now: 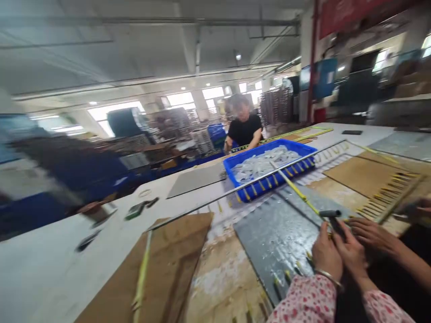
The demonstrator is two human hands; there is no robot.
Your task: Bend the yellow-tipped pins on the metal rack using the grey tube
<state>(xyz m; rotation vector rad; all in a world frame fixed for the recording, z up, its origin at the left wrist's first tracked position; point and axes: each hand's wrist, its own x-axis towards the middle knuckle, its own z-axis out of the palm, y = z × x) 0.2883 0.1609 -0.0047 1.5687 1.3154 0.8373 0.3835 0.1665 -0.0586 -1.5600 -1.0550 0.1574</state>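
Note:
My left hand [326, 255], with a bangle at its wrist, is closed at the near end of a yellow bar [299, 192] of a long metal frame [198, 207]. What lies between its fingertips is partly hidden. Beside it, my right hand [350, 252] grips a dark hammer-like tool [332, 215] with a cylindrical head. Short yellow-tipped prongs hang along the frame's far rail. Under the frame lies a wet-looking grey sheet [269, 229]. Another person's hand [372, 234] reaches in from the right, close against mine.
A blue bin [232, 177] of clear plastic pieces stands beyond the frame. Brown boards [171, 255] lie on the white table [50, 269]. A person in black [245, 130] works across the table. A pronged rack [400, 197] sits at right.

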